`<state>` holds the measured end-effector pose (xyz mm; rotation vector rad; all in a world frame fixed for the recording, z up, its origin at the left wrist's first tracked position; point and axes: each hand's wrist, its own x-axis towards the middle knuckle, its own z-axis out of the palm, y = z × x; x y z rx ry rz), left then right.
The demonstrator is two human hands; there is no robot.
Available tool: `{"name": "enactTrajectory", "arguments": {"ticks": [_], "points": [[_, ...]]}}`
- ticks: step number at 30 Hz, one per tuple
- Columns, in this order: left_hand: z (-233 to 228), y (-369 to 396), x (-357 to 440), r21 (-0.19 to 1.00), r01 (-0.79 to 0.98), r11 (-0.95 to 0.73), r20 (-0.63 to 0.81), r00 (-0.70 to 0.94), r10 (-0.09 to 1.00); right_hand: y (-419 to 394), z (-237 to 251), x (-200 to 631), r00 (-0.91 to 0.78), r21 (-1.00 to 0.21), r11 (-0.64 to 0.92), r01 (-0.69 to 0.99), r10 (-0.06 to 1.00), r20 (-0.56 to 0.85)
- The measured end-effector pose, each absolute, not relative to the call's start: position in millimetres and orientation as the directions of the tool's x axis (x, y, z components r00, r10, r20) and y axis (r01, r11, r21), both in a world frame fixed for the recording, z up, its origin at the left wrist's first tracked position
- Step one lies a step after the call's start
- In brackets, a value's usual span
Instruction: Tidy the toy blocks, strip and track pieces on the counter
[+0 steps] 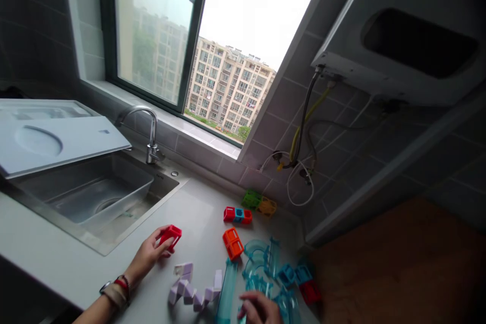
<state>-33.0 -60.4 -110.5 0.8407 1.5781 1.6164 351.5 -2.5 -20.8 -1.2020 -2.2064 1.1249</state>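
My left hand [148, 255] grips a small red plastic block [170, 235] just above the grey counter [205, 212], right of the sink. My right hand [258, 310] rests at the bottom edge on a pile of clear teal curved track pieces [261, 258]. A straight teal track [228, 293] lies beside it. Between my hands zigzags a chain of pale lilac blocks [192, 288]. An orange block [233, 243] lies above the straight track.
A steel sink [94, 197] with a tap [152, 134] sits to the left, a white board [49, 139] lying across it. Red-and-blue [237, 215], green [251, 198] and yellow [267, 206] blocks lie near the tiled wall. A white appliance [410, 45] hangs at upper right.
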Motion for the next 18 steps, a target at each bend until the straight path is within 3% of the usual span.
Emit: {"name": "enactTrajectory", "arguments": {"ticks": [6, 11, 18], "points": [[-113, -56, -36, 0.997, -0.071, 0.038, -0.067, -0.463, 0.884, 130, -6, 257, -0.513, -0.679, 0.449, 0.581, 0.85, 0.122], [-112, -60, -33, 0.998, -0.027, 0.05, -0.057, -0.436, 0.898, 202, -32, 194, -0.589, -0.556, 0.501, 0.664, 0.808, 0.024], [-111, -61, -32, 0.998, 0.006, 0.06, -0.05, -0.469, 0.882, 214, -68, 185, -0.593, -0.429, 0.523, 0.737, 0.804, -0.038]]}}
